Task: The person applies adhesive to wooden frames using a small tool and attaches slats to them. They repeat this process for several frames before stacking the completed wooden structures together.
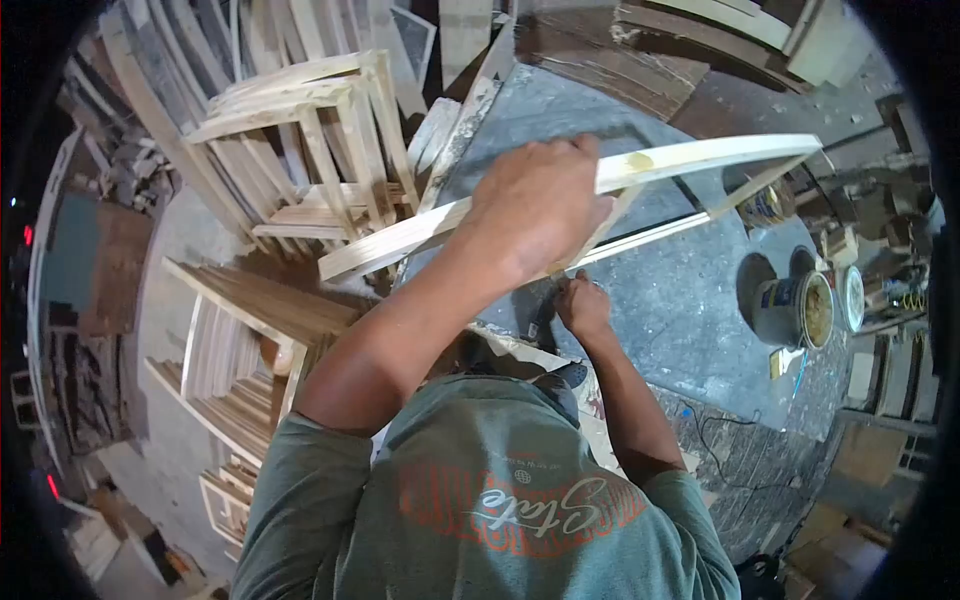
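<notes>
A pale wooden frame (715, 152) with a long curved rail is tilted above the grey-blue work table (660, 340). My left hand (545, 200) is wrapped round the frame near the middle of its long rail. Close to the frame's lower bar, on the near side of the table, my right hand (583, 303) has its fingers curled together. What those fingers hold, if anything, is too small to make out.
Stacked wooden frames (330, 125) stand at the upper left, with more wooden pieces (225, 345) below them. A bucket (790, 308) sits at the table's right side, a brush (785, 362) beside it. Brown boards (650, 75) lie beyond the table. A cable (715, 450) runs at the lower right.
</notes>
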The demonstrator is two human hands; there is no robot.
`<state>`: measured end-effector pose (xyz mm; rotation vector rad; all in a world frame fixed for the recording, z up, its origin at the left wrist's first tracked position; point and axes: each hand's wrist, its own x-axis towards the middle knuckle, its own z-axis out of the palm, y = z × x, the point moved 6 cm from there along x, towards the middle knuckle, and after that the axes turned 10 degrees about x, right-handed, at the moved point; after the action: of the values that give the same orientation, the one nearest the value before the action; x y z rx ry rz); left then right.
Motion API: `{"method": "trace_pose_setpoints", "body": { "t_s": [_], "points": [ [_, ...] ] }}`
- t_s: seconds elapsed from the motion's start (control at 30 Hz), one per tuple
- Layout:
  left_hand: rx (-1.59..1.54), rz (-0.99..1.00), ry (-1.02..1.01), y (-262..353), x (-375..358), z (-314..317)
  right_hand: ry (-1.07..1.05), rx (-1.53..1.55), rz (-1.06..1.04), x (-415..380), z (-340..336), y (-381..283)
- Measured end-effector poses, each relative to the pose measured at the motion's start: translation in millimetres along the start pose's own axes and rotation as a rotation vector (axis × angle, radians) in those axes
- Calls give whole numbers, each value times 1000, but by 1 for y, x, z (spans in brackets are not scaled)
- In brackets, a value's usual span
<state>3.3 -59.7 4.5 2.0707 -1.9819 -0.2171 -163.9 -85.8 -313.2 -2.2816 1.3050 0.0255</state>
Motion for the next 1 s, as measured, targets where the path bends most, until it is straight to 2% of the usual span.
{"method": "trace_pose_setpoints", "body": {
  "t_s": [0.07,0.13,0.3,0.37,0.5,0.53,0.63,0.8,0.9,1.0],
  "points": [
    [-40,-14,1,-7,0,2,28,-20,-52,-16,-11,0],
    [57,-23,-21,-6,11,-11,67,130,-19,-22,-26,-21],
    [136,-27,-4,-30,39,-12,127,332,55,-70,-31,17],
    [250,5,126,-46,50,-8,154,408,120,-93,-37,24],
    [300,-81,207,-69,63,0,261,482,204,-128,-38,54],
    [319,-133,166,-75,69,3,275,504,244,-135,-40,59],
    [327,-134,200,-99,88,12,319,544,325,-154,-43,76],
    [245,-141,-4,-140,124,16,424,605,408,-179,-62,85],
    [213,-64,-31,-153,140,18,492,596,442,-196,-65,102],
    [83,38,-74,-182,161,48,531,591,519,-215,-71,109]
  ]
}}
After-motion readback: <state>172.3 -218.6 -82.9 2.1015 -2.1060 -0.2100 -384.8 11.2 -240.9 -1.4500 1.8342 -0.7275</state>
